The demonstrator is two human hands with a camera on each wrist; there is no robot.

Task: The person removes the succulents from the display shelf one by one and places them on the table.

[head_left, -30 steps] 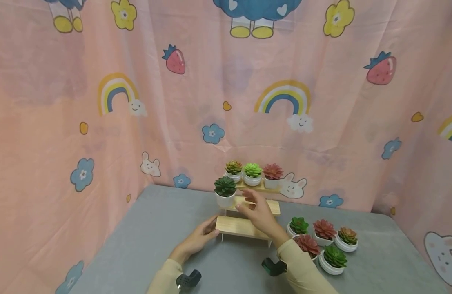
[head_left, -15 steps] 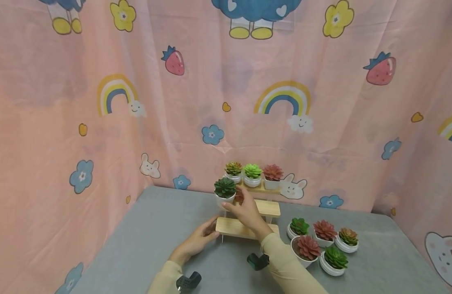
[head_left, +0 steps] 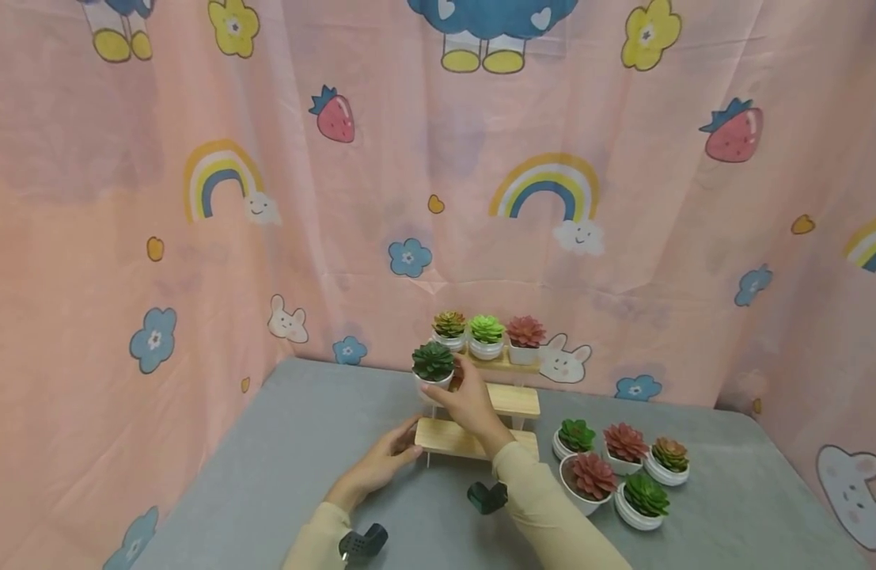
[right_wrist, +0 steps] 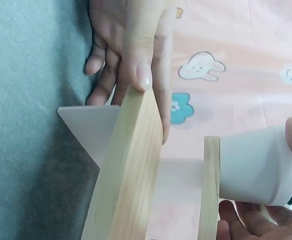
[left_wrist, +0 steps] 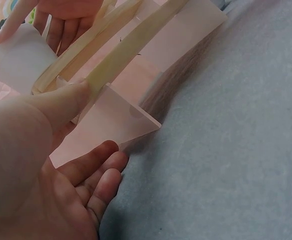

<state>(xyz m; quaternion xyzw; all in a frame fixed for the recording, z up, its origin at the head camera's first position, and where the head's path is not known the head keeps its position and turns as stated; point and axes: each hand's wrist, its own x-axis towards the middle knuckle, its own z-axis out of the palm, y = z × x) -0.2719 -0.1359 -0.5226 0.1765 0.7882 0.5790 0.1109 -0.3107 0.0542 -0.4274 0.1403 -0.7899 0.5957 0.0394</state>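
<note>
A three-step display stand with pale wooden boards stands mid-table; its lowest board (head_left: 448, 437) faces me. My left hand (head_left: 379, 463) holds the stand's left end, thumb on the board's edge and fingers by the clear side panel (left_wrist: 108, 122). At the left end of the middle board (head_left: 514, 400) is a dark green potted succulent (head_left: 433, 361). My right hand (head_left: 469, 402) grips its white pot (right_wrist: 253, 167) between thumb and fingers, the pot's base right against the wood. Three succulents, one bright green (head_left: 487, 331), line the top board.
To the right of the stand, several potted succulents cluster on the grey table (head_left: 737, 491), among them a red one (head_left: 594, 475) in a round pot and a green one (head_left: 646, 496). A pink patterned curtain (head_left: 423, 142) hangs close behind the stand.
My right hand has moved left and taken hold of the dark green succulent's pot, with fingers that were apart from it before. The left hand keeps its place on the stand.
</note>
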